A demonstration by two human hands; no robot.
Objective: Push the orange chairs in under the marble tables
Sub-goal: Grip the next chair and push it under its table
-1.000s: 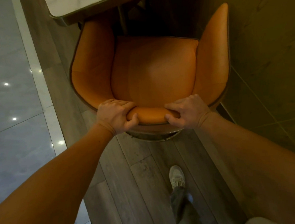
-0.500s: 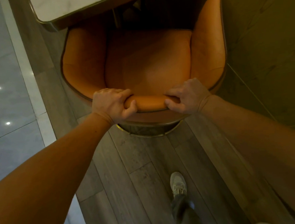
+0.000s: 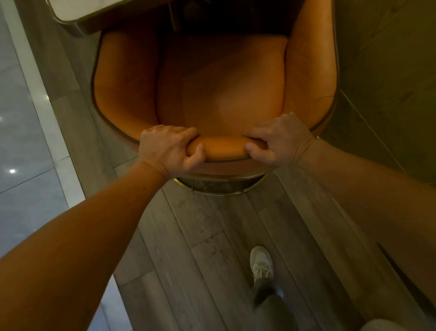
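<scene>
I have my left hand [image 3: 170,149] and right hand [image 3: 278,139] both clenched over the top rim of the orange chair [image 3: 221,86], fingers curled inside, thumbs outside. Beyond my knuckles the seat front sits under the marble table [image 3: 100,3] edge. A dark wall panel [image 3: 396,60] runs close beside my right hand. Below my wrists, one shoe [image 3: 261,262] stands on the wood floor [image 3: 193,258].

The orange chair [image 3: 221,86], a padded tub seat with curved arms on a round brass base, faces the marble table [image 3: 89,3], its front already beneath the tabletop edge.
</scene>
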